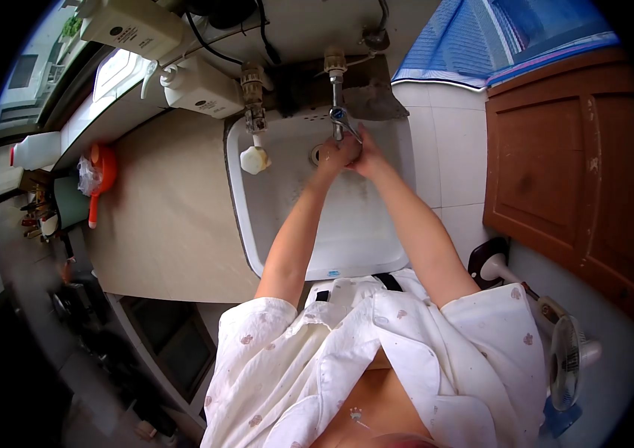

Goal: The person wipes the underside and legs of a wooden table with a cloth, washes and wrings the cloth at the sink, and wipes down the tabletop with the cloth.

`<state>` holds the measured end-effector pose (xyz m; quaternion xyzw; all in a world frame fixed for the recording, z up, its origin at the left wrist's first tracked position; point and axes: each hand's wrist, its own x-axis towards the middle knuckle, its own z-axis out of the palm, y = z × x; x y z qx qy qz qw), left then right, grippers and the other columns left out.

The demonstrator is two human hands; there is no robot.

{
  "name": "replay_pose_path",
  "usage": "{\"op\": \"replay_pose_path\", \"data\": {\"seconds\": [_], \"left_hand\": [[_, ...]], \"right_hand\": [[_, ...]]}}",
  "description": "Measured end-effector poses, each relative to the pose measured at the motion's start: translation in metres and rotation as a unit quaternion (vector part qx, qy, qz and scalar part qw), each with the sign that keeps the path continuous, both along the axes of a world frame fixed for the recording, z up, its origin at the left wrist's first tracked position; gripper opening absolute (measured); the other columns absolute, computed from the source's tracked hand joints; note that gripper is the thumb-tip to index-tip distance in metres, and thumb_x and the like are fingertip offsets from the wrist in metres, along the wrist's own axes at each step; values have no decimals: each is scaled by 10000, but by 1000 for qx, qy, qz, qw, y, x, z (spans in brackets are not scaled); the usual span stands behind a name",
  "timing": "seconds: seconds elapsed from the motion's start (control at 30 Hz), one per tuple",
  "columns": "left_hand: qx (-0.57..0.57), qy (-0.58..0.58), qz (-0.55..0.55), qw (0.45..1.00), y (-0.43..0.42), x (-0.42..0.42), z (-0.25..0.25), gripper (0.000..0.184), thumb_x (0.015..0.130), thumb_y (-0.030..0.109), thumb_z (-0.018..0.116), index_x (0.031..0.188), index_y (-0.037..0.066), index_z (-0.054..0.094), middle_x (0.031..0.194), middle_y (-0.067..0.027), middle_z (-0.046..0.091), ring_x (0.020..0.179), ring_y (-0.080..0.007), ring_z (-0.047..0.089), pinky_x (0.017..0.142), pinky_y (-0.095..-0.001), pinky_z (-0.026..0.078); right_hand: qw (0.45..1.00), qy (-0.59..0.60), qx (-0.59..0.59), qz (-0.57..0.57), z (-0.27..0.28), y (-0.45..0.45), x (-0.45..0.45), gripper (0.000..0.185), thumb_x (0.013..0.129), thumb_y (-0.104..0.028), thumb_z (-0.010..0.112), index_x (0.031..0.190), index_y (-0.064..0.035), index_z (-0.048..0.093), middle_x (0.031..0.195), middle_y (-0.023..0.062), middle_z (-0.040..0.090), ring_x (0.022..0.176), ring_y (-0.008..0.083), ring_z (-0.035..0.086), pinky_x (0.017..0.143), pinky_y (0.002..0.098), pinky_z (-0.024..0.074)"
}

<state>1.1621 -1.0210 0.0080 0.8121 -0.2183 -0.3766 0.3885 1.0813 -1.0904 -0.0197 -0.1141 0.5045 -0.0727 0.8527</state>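
Both of my hands are together under the chrome faucet (338,112), over the back part of the white sink (317,239). My left hand (333,154) lies beside the round drain (315,154) and partly covers it. Close against it on the right is my right hand (364,151), just below the faucet's lever. The fingers of both hands overlap and are too small to make out, and I cannot see whether anything is between them. A pale scalloped knob (255,160) hangs from a second tap (253,97) to the left.
Two pump bottles (201,88) (134,28) stand behind the left counter (167,201). An orange-red ladle (104,175) lies at the counter's far left. On the right are a brown wooden cabinet (537,157), a blue curtain (459,45) and a fan (567,358).
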Motion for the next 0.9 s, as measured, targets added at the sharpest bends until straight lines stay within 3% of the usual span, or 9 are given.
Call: {"op": "replay_pose_path", "data": {"seconds": [0.07,0.17,0.2,0.27,0.43,0.57,0.63,0.83,0.9], "left_hand": [[-34,-325,-212,921,13,3,-9,405,721,381,608,973,65,571,976,-143,547,916,-304,541,774,-415,427],[-220,-470,-141,843,22,3,-2,372,700,371,621,930,80,595,1001,-137,535,955,-288,499,808,-378,392],[-219,-469,-141,844,23,-1,1,372,700,371,621,930,80,595,1001,-137,535,955,-288,499,808,-378,392],[-303,-142,-98,937,23,-10,6,284,694,254,628,874,38,592,873,-143,590,815,-289,546,719,-350,410],[-232,-57,-21,971,27,-30,3,221,774,216,549,848,9,569,805,-138,578,734,-246,535,665,-313,405],[-226,10,47,973,27,-33,-10,244,820,229,481,781,6,571,753,-130,575,652,-238,502,608,-333,387],[-238,40,70,968,25,-37,-8,250,834,209,457,757,-5,561,700,-117,567,619,-210,485,591,-322,380],[-208,208,145,945,17,-38,-3,296,861,212,422,719,-13,552,653,-64,547,596,-142,466,557,-285,367],[-191,232,142,943,12,-32,-8,295,863,218,420,720,-6,549,657,-52,544,597,-146,479,555,-278,370]], "right_hand": [[999,-9,-24,20,2,1,6,516,752,-642,395,950,-186,534,959,53,545,856,239,537,735,390,428],[998,9,47,28,4,4,6,513,747,-656,383,839,-177,541,841,30,567,773,195,548,689,388,440],[996,-2,59,60,22,8,5,521,744,-663,379,804,-171,536,796,22,569,736,181,547,662,382,442],[993,-13,72,92,37,15,6,530,741,-671,375,770,-165,532,751,14,570,699,167,547,635,376,445],[995,44,62,-70,23,38,8,421,823,-505,356,798,-111,500,832,46,553,775,167,549,656,302,452],[997,61,-42,-37,8,49,11,482,835,-493,311,816,-75,551,776,83,577,731,212,560,676,343,439],[961,180,-209,-27,6,54,11,498,849,-405,288,848,-8,589,837,164,598,807,284,572,726,367,428],[914,264,-306,25,21,54,2,558,841,-435,319,787,30,622,879,243,593,876,378,547,767,395,401],[911,263,-315,50,28,51,-3,549,842,-442,326,842,27,611,899,226,591,888,351,551,767,385,405]]}}
